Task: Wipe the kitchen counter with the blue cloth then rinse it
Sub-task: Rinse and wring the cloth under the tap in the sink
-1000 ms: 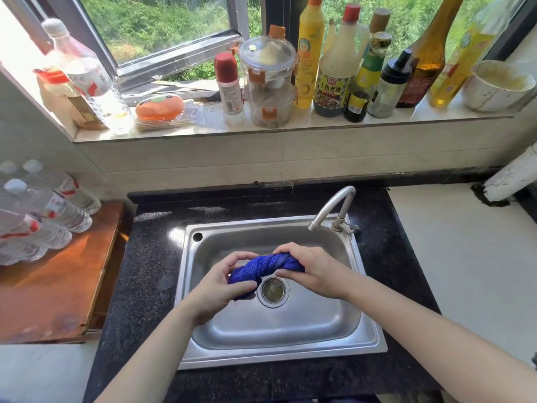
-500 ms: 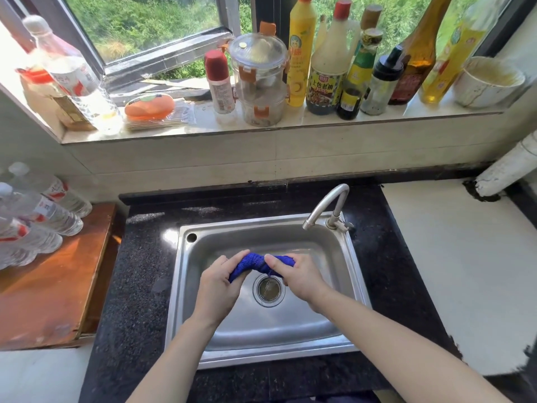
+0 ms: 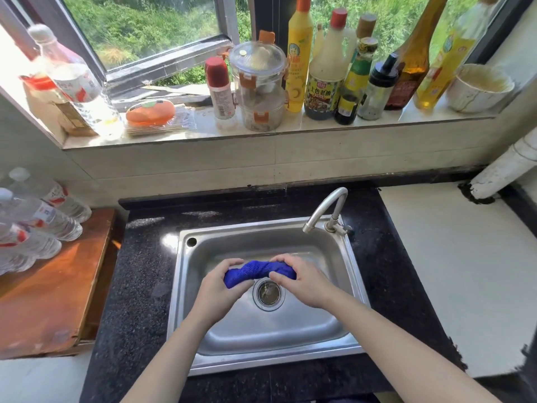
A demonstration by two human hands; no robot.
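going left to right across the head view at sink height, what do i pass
wooden table → left hand → blue cloth → right hand → white counter

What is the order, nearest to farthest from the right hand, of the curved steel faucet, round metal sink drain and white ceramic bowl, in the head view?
1. Round metal sink drain, just left of the right hand.
2. Curved steel faucet, behind the hand, slightly right.
3. White ceramic bowl, far right on the windowsill.
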